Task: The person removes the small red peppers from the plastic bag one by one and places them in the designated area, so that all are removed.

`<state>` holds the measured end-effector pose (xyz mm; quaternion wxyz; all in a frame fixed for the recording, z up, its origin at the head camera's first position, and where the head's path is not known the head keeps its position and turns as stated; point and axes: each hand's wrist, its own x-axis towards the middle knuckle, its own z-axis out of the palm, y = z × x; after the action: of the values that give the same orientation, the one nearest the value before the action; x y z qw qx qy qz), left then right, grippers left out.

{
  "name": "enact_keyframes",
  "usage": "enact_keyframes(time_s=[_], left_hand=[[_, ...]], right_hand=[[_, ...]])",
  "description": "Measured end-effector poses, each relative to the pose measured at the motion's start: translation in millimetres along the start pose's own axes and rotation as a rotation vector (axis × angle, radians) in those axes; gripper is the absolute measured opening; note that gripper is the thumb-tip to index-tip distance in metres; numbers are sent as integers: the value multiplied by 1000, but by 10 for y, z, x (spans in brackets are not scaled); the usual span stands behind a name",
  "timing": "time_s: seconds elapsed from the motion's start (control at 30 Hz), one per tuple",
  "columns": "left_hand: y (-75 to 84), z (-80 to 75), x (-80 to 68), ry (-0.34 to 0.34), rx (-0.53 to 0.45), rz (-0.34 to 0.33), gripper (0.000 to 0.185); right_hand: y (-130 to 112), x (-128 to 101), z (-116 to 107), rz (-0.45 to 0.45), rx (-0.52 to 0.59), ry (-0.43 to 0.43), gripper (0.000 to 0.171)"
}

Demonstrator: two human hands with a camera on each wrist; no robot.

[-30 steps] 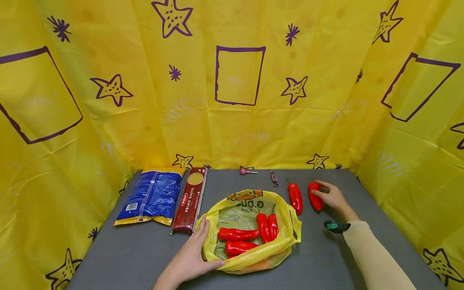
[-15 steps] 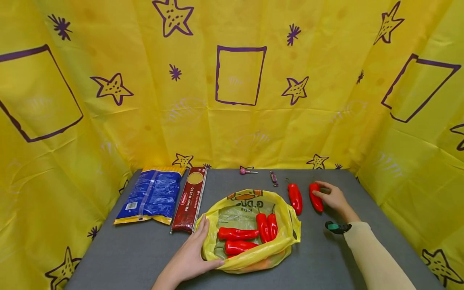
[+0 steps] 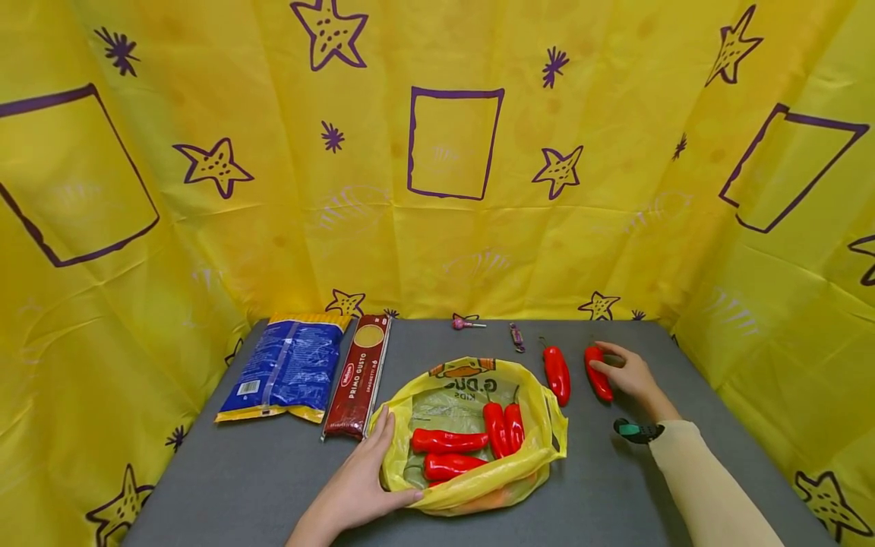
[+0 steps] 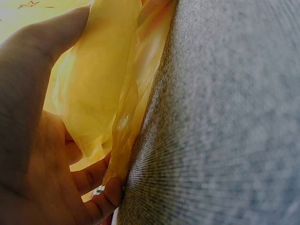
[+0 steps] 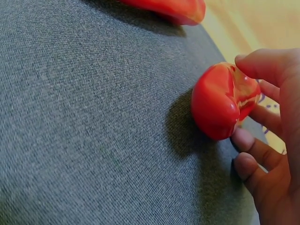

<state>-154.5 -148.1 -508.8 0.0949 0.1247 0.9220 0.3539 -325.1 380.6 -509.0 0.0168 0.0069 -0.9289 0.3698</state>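
Observation:
My left hand (image 3: pixel 358 482) holds the near-left side of a yellow plastic bag (image 3: pixel 502 475), its thumb and fingers spread around that side. Inside the bag's wide mouth lie several red peppers (image 3: pixel 451 441). In the left wrist view the fingers (image 4: pixel 96 178) bend against the yellow film. To the right, my right hand (image 3: pixel 632 380) holds one long red pepper (image 3: pixel 598 376) on the grey table. The right wrist view has the thumb on this pepper's (image 5: pixel 215 103) upper side and fingers behind and below it. A second red pepper (image 3: pixel 557 374) lies between it and the bag.
A blue packet (image 3: pixel 283 368) and a red spaghetti packet (image 3: pixel 358 380) lie left of the bag. Near the back edge are a lollipop (image 3: pixel 461 323) and a wrapped candy (image 3: pixel 516 337). Yellow printed cloth (image 3: pixel 451 251) encloses the grey table (image 3: pixel 225 479) at the back and sides.
The pepper under my right hand has shifted very slightly to the right and tilted a little. My left hand and the bag stay in place.

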Motion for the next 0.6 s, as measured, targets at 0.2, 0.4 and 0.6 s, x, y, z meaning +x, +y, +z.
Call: enact_keyframes(time_s=[0.2, 0.4, 0.6], left_hand=[[4, 2, 1, 0, -2, 0, 132], [6, 2, -5, 3, -4, 2, 132], [12, 2, -6, 6, -4, 5, 133]], right_hand=[[-12, -16, -46, -35, -7, 40, 65], [-118, -18, -124, -110, -26, 106, 62], [-370, -33, -120, -219, -10, 144, 59]])
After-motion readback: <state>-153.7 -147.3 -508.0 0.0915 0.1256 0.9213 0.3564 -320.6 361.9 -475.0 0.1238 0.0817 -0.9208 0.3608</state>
